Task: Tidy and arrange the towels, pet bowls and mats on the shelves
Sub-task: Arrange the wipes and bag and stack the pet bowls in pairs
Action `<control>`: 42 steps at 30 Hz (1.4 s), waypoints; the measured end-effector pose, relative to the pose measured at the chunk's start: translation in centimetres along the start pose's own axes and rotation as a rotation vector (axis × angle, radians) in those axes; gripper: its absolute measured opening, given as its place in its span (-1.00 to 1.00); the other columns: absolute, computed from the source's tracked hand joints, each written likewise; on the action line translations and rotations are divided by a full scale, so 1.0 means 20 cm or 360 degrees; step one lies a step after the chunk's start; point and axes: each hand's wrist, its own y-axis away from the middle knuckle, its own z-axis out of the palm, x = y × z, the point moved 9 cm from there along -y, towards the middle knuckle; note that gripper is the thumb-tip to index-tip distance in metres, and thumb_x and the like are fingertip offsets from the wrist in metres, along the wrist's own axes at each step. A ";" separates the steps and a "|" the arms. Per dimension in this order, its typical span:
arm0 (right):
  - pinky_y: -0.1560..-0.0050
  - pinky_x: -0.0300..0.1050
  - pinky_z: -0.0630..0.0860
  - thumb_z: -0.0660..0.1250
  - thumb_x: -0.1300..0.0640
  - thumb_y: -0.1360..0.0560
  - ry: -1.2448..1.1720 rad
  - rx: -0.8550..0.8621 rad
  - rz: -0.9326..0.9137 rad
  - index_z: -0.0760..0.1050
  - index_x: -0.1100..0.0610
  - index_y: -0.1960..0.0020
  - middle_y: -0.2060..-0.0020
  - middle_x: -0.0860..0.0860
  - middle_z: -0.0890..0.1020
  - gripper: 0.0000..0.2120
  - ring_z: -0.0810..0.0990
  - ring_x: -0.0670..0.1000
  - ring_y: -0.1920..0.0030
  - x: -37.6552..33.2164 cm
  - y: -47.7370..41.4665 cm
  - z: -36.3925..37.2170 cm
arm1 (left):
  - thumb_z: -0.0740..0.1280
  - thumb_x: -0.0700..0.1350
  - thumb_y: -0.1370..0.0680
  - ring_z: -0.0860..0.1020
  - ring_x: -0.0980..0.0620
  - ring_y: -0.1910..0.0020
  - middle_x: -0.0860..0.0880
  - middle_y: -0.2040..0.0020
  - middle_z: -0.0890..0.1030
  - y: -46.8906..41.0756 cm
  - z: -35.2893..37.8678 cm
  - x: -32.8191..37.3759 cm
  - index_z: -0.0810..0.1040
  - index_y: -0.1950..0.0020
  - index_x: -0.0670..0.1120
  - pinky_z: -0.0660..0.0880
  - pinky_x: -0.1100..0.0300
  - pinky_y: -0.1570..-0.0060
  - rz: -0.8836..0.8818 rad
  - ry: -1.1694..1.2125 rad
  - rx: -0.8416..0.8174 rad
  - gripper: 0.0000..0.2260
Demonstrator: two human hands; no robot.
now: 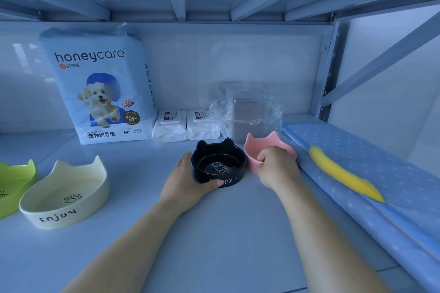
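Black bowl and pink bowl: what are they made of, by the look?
Black bowl: likely glazed ceramic; glossy, thick wall, printed cat. Pink bowl: same eared shape, smooth sheen, probably ceramic too; plastic not ruled out.

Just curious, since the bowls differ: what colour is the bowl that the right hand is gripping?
Pink. The pink bowl shows best in the head view.

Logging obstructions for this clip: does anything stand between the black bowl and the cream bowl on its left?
Nothing visible does, apart from the left hand gripping the black bowl itself. Only bare shelf runs to the cream bowl; the pad bag stands further back.
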 end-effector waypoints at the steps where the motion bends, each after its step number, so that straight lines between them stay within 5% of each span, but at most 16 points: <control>1: 0.13 -0.24 0.32 0.22 0.14 -0.51 -0.0027 0.0022 0.0003 0.33 0.00 0.27 0.16 0.01 0.45 -0.81 0.35 0.05 0.16 0.00 0.00 0.00 | 0.50 0.12 -0.33 0.39 0.11 -0.23 0.20 -0.11 0.35 0.00 -0.01 0.00 0.30 -0.30 -0.01 0.27 0.29 0.06 -0.0018 -0.0027 0.0044 -0.36; 4: 0.37 -0.44 0.26 0.20 0.17 -0.52 -0.0183 0.0032 0.0037 0.25 -0.03 0.35 0.16 -0.01 0.43 -0.69 0.32 0.01 0.16 0.03 -0.03 0.04 | 0.51 0.15 -0.28 0.46 0.08 -0.18 0.16 -0.09 0.47 -0.01 0.01 -0.02 0.37 -0.22 0.06 0.35 0.22 0.03 -0.0046 0.0008 0.0060 -0.40; 7: 0.47 -0.27 0.16 0.20 0.31 -0.46 -0.0164 0.0046 -0.0030 0.25 0.06 0.38 0.31 -0.01 0.37 -0.70 0.27 0.01 0.26 0.02 -0.04 0.05 | 0.52 0.19 -0.25 0.51 0.07 -0.13 0.14 -0.10 0.54 -0.03 0.02 -0.06 0.40 -0.20 0.10 0.44 0.15 -0.01 -0.0082 0.0041 0.0045 -0.41; 9: 0.40 -0.11 0.06 0.17 0.39 -0.42 -0.0155 0.0073 -0.0102 0.25 0.13 0.33 0.37 0.02 0.27 -0.77 0.14 0.00 0.34 0.01 -0.02 0.04 | 0.52 0.19 -0.24 0.51 0.08 -0.12 0.13 -0.12 0.54 -0.03 0.01 -0.06 0.39 -0.20 0.11 0.44 0.15 -0.01 -0.0081 0.0043 0.0055 -0.40; 19: 0.33 -0.15 0.10 0.16 0.43 -0.38 -0.0121 0.0144 -0.0263 0.27 0.16 0.33 0.40 0.03 0.24 -0.78 0.11 0.02 0.33 -0.01 -0.03 0.03 | 0.47 0.19 -0.32 0.49 0.07 -0.15 0.15 -0.14 0.51 -0.02 0.02 -0.05 0.35 -0.23 0.12 0.39 0.18 0.05 -0.0052 -0.0028 -0.0024 -0.44; 23: 0.36 -0.07 0.23 0.16 0.41 -0.39 -0.0109 0.0123 -0.0222 0.47 0.29 0.24 0.35 0.16 0.36 -0.86 0.23 0.01 0.29 0.00 -0.04 0.03 | 0.45 0.20 -0.35 0.39 0.01 -0.33 0.07 -0.35 0.41 -0.01 0.03 -0.04 0.03 -0.49 -0.06 0.37 0.18 -0.11 -0.0084 -0.0052 -0.0025 -0.11; 28: 0.44 -0.13 0.13 0.14 0.37 -0.40 -0.0058 0.0049 -0.0174 0.28 0.13 0.35 0.42 0.02 0.31 -0.78 0.19 0.03 0.39 0.00 -0.03 0.03 | 0.43 0.17 -0.38 0.36 0.02 -0.35 0.03 -0.38 0.38 0.00 0.03 -0.02 0.01 -0.50 -0.09 0.32 0.22 -0.09 -0.0054 -0.0094 -0.0042 -0.12; 35: 0.41 -0.20 0.28 0.20 0.27 -0.44 -0.0014 0.0083 -0.0133 0.49 0.18 0.29 0.32 0.08 0.57 -0.84 0.43 0.09 0.31 0.01 -0.03 0.01 | 0.36 0.18 -0.44 0.36 0.02 -0.35 0.07 -0.42 0.34 -0.02 0.06 -0.05 -0.23 -0.52 -0.06 0.35 0.16 -0.14 -0.0064 -0.0103 -0.0096 -0.07; 42: 0.48 -0.21 0.21 0.22 0.19 -0.44 -0.0019 0.0086 -0.0041 0.48 0.18 0.27 0.37 0.05 0.54 -0.86 0.46 0.09 0.34 0.02 -0.03 0.01 | 0.37 0.04 -0.48 0.37 0.00 -0.32 0.02 -0.38 0.38 -0.02 0.01 -0.02 0.06 -0.49 -0.07 0.25 0.28 -0.02 0.0007 -0.0072 0.0055 -0.29</control>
